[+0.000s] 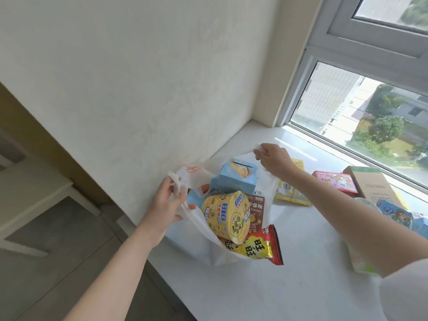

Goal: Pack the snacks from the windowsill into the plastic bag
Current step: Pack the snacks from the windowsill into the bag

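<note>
A white plastic bag (203, 246) lies open on the white windowsill (289, 262) against the wall. My left hand (165, 202) grips its left handle and my right hand (274, 159) grips its right handle, holding the mouth apart. Inside the bag I see a yellow noodle cup (228, 215), a light blue chip box (236, 178), a brown packet (257, 212) and a red and yellow snack pack (259, 245) sticking out at the front. On the sill to the right lie a yellow packet (290, 193) and a pink box (335, 183).
A cardboard box (370, 186) and blue cartoon packs (398, 214) sit at the sill's right end, with a pale green pack (357, 262) under my right forearm. The window (361, 107) runs along the back. A white table (46, 186) stands left on the floor.
</note>
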